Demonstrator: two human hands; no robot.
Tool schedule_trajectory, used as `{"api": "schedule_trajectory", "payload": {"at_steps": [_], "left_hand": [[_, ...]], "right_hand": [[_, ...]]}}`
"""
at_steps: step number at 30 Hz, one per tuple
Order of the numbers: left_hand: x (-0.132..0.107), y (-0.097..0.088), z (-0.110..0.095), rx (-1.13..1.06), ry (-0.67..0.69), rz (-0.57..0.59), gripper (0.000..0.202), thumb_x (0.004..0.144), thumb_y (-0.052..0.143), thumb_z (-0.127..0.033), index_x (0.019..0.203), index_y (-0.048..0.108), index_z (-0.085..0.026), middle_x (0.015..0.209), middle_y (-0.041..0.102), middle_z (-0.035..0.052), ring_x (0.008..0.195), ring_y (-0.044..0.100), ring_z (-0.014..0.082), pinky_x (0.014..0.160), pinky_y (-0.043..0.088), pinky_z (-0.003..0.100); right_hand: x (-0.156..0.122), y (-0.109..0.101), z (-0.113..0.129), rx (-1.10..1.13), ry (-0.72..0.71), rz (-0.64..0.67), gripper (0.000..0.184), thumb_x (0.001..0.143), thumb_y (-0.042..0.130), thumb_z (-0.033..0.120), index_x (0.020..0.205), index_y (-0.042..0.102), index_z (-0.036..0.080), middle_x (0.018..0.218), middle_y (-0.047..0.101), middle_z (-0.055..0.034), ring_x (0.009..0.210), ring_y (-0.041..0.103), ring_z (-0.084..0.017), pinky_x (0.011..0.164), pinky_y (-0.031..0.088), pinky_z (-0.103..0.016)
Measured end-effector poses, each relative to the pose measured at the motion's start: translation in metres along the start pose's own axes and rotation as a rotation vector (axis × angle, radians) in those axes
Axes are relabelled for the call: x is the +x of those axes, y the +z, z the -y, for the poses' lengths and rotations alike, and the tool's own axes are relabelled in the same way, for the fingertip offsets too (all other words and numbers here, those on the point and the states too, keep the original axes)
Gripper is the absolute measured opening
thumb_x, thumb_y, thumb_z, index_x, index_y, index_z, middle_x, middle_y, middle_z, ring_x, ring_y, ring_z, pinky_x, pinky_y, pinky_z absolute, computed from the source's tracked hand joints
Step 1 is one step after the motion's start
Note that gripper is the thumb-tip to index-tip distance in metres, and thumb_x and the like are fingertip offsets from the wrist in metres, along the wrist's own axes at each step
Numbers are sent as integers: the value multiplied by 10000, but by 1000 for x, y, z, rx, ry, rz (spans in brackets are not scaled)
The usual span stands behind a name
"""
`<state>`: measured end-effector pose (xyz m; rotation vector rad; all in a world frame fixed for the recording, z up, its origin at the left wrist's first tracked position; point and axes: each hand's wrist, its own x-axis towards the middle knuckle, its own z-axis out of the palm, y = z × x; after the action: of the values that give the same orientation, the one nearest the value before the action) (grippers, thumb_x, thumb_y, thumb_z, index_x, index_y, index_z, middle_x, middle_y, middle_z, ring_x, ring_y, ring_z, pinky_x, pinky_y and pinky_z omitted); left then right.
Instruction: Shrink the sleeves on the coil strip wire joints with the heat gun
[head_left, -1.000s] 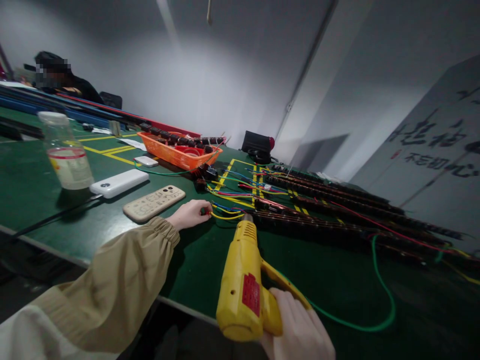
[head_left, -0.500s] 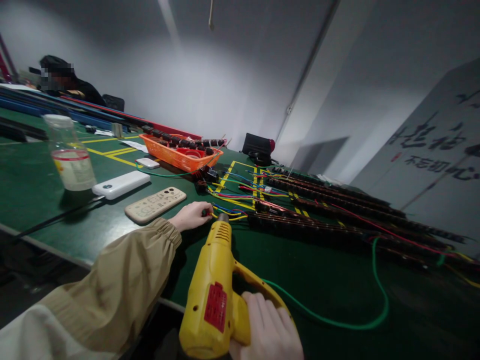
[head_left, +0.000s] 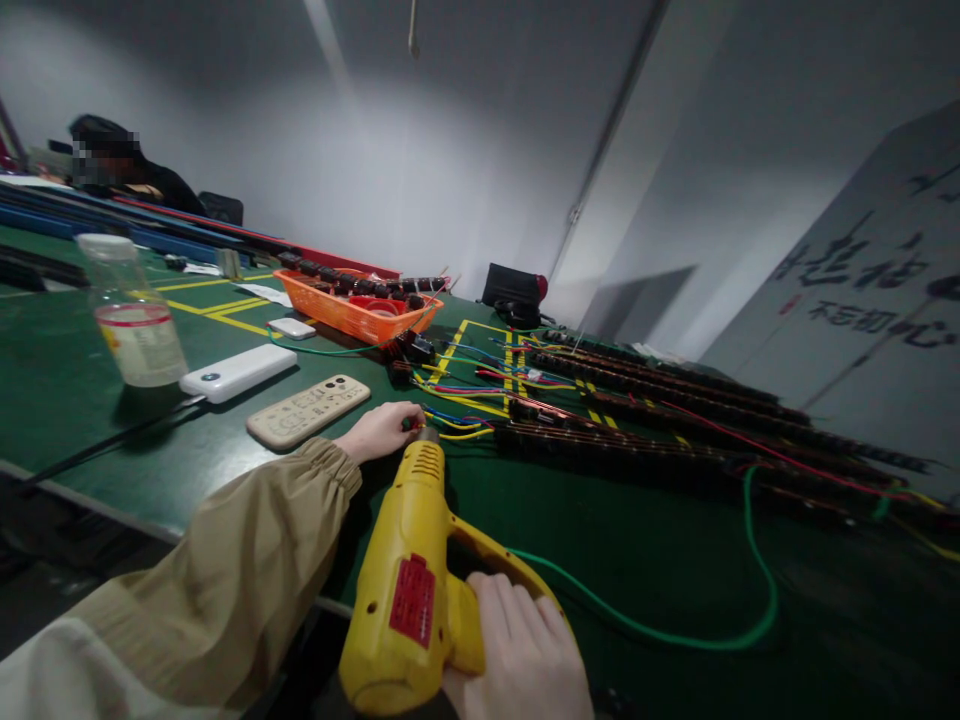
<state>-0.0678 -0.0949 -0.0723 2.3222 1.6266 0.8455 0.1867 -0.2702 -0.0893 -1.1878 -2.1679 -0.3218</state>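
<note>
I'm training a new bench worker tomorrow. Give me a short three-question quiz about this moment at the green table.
1. True or false: the right hand grips the yellow heat gun.
2. Which lies nearest the left hand? A) the orange basket B) the beige remote control C) the clear bottle
3. Fill in: the heat gun's nozzle points at the end of the ______ wires pinched by the left hand.

Key: 1 true; 2 B; 3 coloured.
</note>
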Motion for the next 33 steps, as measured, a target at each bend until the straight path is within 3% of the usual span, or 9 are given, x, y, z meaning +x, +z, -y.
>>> {"api": "schedule_trajectory", "payload": {"at_steps": [9,14,20,28,33], "left_hand": [[2,2,3,-3,18,6,202,776,498,-309,885,638,-211,905,672,18,734,575,153,601,400,230],[2,2,4,16,17,1,206,803,491,-341,875,627,-205,877,664,20,716,571,149,600,393,229],[2,1,3,5,27,-7,206,809,487,-341,871,626,-203,860,660,22,721,580,155,603,403,232],[2,1,2,7,23,-3,197,811,498,-334,882,629,-206,894,670,24,731,589,158,618,413,239],[2,1,2,14,17,1,197,817,495,-335,891,624,-206,920,667,25,739,585,156,603,401,231]], "right_hand": [[8,-21,-30,86,4,9,114,759,512,255,849,578,233,732,620,33,682,567,-148,693,300,-304],[1,-21,-42,42,15,3,187,752,525,275,929,567,232,806,639,22,737,578,-163,719,314,-310],[-1,-32,-54,-31,-32,92,350,662,683,242,985,549,250,866,655,56,761,599,-136,724,350,-272],[-9,-31,-63,-118,2,51,254,755,517,213,1007,528,242,914,665,15,804,597,-166,766,338,-311],[-8,-34,-67,-212,-18,75,282,737,533,213,1018,520,236,918,672,12,758,589,-171,731,328,-319]]}}
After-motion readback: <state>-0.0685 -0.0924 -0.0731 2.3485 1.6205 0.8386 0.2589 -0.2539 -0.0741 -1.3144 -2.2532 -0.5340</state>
